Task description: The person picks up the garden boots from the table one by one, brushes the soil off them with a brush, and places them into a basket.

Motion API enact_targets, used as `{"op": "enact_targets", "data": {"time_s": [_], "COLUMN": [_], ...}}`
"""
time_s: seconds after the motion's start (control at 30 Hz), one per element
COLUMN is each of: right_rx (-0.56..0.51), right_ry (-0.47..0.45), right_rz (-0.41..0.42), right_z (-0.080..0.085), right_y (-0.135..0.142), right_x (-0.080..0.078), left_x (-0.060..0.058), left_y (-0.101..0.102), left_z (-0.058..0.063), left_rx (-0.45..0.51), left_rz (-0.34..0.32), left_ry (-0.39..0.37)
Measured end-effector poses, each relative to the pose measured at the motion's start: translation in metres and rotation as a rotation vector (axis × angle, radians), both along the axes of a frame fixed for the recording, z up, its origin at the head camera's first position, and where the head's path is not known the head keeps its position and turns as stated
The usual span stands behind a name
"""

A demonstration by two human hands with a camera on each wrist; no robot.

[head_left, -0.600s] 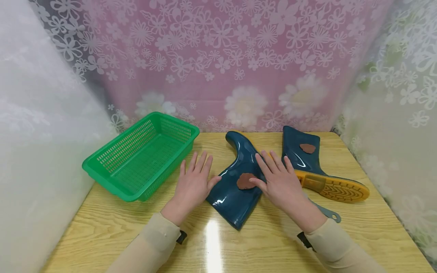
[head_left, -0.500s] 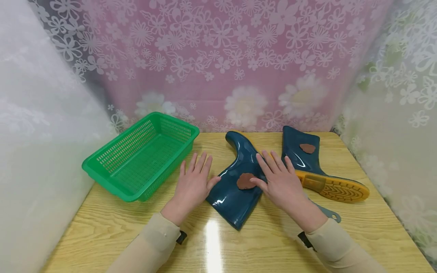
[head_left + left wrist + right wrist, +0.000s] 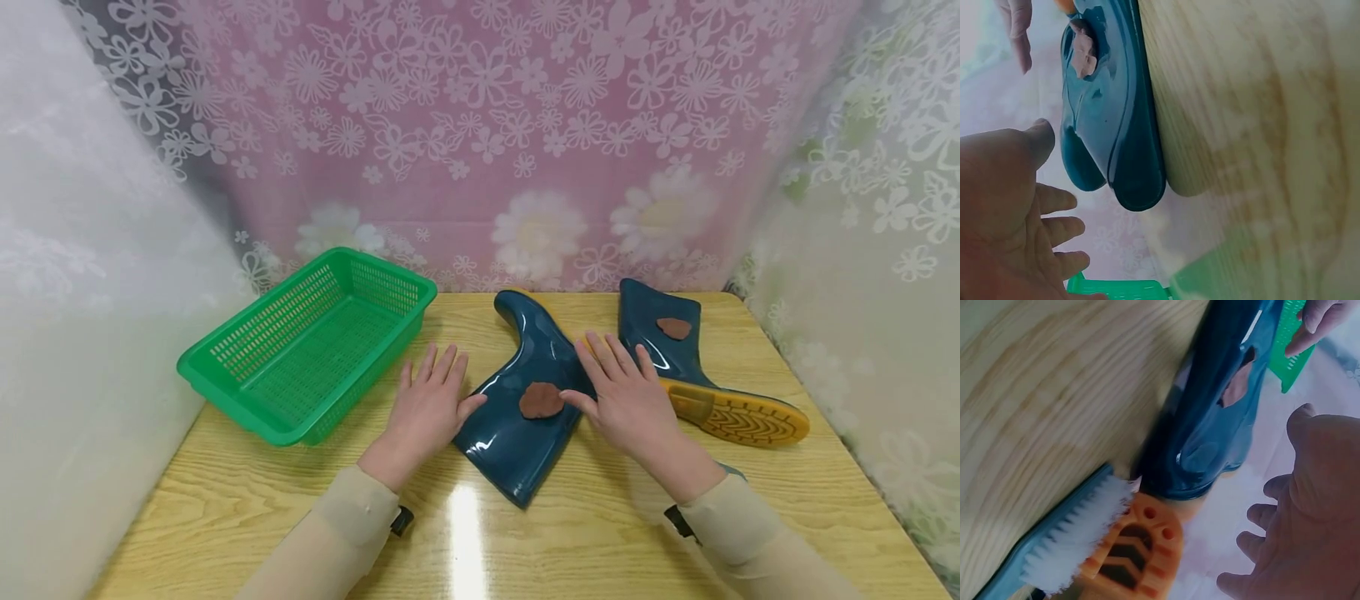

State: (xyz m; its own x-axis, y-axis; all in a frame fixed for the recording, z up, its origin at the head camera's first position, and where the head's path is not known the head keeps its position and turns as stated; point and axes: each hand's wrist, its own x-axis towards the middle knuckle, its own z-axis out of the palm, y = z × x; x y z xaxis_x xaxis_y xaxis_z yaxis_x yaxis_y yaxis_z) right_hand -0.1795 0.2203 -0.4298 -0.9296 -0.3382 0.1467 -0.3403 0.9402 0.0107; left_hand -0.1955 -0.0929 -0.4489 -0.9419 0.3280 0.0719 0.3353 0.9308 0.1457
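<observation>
Nearest us is the wooden table [image 3: 570,550]; on it, mostly hidden by the right forearm from above, we find a brush [image 3: 1075,534], its white bristles facing a boot sole; we see the left hand [image 3: 427,412] and right hand [image 3: 630,408] held palm down above the table, fingers spread and gripping nothing, one to each side of the near boot [image 3: 517,450]; that boot lies on its side, probably because its tall shaft rests steadily so, its brown patch [image 3: 541,401] uppermost; farther right, the second boot [image 3: 641,321] lies likewise, sole towards us; the green basket [image 3: 318,358] sits at left, seemingly kept apart from the boots; behind hangs the pink curtain [image 3: 525,125].
</observation>
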Motion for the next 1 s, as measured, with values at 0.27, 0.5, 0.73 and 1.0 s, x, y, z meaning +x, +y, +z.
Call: {"op": "enact_targets", "data": {"time_s": [0.27,0.5,0.73,1.0], "right_rx": [0.031,0.01,-0.074,-0.099], "right_ry": [-0.043,-0.075,-0.086,-0.14], "right_rz": [-0.033,-0.043,-0.045,-0.069], "right_z": [-0.007,-0.017,-0.027,-0.017], "right_y": [0.007,0.014,0.019,0.011], "right_x": [-0.009,-0.017,-0.025,-0.02], "left_x": [-0.002,-0.004,-0.006,-0.011], "left_y": [0.0,0.0,0.001,-0.002], "left_z": [-0.006,-0.011,-0.01,-0.012], "left_rx": [-0.026,-0.04,-0.008,0.008], "left_rz": [-0.011,-0.039,-0.076,-0.077], "left_ry": [-0.058,-0.08,-0.103,-0.111]}}
